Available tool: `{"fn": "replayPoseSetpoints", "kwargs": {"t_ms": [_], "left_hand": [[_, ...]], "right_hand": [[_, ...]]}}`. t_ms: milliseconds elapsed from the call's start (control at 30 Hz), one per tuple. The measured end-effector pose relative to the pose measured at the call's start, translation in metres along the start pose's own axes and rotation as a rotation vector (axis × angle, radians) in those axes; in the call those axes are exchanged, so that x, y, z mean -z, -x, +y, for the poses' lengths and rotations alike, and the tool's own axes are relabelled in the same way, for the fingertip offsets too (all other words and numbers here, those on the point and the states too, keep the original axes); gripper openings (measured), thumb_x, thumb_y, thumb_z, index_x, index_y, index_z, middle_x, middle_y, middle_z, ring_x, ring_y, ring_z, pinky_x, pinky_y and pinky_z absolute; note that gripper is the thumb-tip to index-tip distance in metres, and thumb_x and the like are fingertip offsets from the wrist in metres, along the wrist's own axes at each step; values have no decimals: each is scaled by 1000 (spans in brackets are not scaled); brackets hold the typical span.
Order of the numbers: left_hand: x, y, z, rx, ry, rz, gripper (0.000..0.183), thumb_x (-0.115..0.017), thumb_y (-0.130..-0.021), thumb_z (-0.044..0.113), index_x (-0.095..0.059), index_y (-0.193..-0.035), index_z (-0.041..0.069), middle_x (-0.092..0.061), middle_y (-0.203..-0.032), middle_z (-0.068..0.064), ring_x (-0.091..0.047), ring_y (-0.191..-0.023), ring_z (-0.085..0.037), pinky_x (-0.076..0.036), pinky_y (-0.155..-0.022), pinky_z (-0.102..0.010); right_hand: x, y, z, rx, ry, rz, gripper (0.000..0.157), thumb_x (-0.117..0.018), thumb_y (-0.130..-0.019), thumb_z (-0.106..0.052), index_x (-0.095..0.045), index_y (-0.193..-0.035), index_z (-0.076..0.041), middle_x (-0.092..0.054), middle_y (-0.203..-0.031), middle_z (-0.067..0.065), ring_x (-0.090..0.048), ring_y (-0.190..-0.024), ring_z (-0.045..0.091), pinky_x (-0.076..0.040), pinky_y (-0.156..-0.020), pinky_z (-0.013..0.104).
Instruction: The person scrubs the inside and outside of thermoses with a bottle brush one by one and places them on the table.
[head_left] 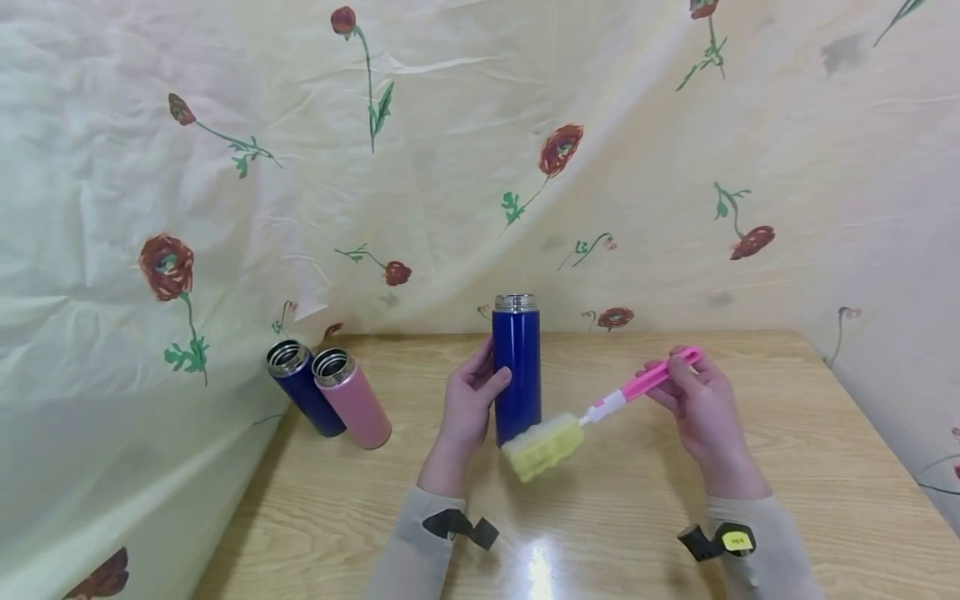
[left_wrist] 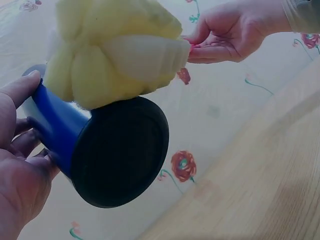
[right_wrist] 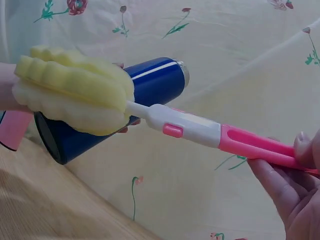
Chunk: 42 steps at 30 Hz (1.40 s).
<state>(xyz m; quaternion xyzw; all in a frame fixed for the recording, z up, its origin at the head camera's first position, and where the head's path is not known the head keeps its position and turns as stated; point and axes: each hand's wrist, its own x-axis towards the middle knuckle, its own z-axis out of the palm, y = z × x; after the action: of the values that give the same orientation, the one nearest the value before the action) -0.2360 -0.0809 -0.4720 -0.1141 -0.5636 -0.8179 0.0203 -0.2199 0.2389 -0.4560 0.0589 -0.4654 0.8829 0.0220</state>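
Observation:
My left hand (head_left: 471, 400) grips a blue metal bottle (head_left: 517, 367) by its side, thumb across the front; its steel neck has no lid on. The bottle's black base (left_wrist: 122, 152) faces the left wrist camera and is off the table. With its pink handle (right_wrist: 255, 146) between thumb and fingers, my right hand (head_left: 697, 408) holds a sponge bottle brush. The brush's yellow and white sponge head (head_left: 545, 447) overlaps the lower end of the bottle in the head view. In the left wrist view the sponge (left_wrist: 105, 55) is right at the edge of the base.
On the left of the wooden table (head_left: 637, 533), a second blue bottle (head_left: 307, 392) and a pink bottle (head_left: 355, 404) stand side by side, both uncapped. A flowered cloth (head_left: 450, 183) hangs behind the table and along its left side.

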Motion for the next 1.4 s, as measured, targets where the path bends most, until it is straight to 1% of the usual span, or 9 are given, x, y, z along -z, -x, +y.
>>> {"fn": "replayPoseSetpoints", "kwargs": {"t_ms": [100,367,500,700,833,967,1100,1200,1400], "left_hand": [[0,0,-1,-7,23,-18,67,-71,-100,3,-44,-161,3,-53,-158,-21,-57,-140,-30,-50,-114,-41],[-2,4,-4,-17,76,-175,68,-69,-103,7,-37,-162,-3,-49,-160,-24,-62,-132,-19,-54,-109,-37],[-5,6,-4,-14,63,-234,67,-63,-105,9,-34,-163,-5,-49,-158,-27,-62,-131,-17,-55,-107,-36],[-8,8,-6,4,21,-201,77,-76,-98,18,-38,-163,-2,-58,-150,-23,-64,-128,-22,-56,-106,-37],[-8,4,-8,14,-31,-158,76,-79,-95,9,-43,-162,1,-56,-154,-18,-55,-139,-26,-49,-115,-39],[-6,3,-4,28,-69,-170,76,-78,-94,6,-44,-161,0,-50,-161,-17,-47,-147,-30,-47,-117,-43],[-2,6,3,32,-131,-216,75,-79,-96,17,-45,-160,0,-54,-156,-21,-53,-141,-34,-51,-113,-44],[0,6,5,28,-157,-231,71,-77,-97,18,-47,-159,0,-59,-151,-22,-58,-136,-30,-52,-111,-42],[3,5,4,30,-143,-208,67,-75,-99,17,-48,-159,1,-66,-142,-20,-65,-123,-22,-54,-106,-37]], "right_hand": [[2,0,-1,7,-117,47,12,-56,-111,-14,-52,-111,-3,-76,-101,11,-79,-97,23,-62,-89,33],[5,-1,-9,27,-678,197,8,-54,-109,-10,-51,-106,-4,-71,-104,19,-78,-103,33,-58,-99,37],[-3,0,-12,76,-828,282,8,-54,-108,-11,-52,-104,-4,-71,-101,22,-78,-99,37,-59,-95,41],[-15,2,-12,131,-774,376,12,-59,-104,-12,-50,-101,-4,-71,-100,22,-79,-96,35,-61,-91,43],[-16,3,-12,165,-748,396,13,-61,-103,-12,-52,-100,-4,-73,-99,22,-79,-95,35,-62,-89,43],[-14,3,-12,168,-752,403,12,-62,-103,-11,-53,-100,-3,-74,-99,22,-79,-94,35,-62,-88,43],[-10,3,-13,119,-739,353,10,-61,-105,-9,-52,-105,-4,-73,-100,21,-79,-97,35,-61,-93,42],[-5,3,-12,73,-675,292,8,-58,-108,-7,-51,-106,-4,-71,-100,20,-78,-98,34,-60,-95,41],[6,2,-6,-9,-413,141,7,-53,-112,-8,-54,-107,-2,-73,-101,15,-77,-97,27,-62,-93,37]]}}
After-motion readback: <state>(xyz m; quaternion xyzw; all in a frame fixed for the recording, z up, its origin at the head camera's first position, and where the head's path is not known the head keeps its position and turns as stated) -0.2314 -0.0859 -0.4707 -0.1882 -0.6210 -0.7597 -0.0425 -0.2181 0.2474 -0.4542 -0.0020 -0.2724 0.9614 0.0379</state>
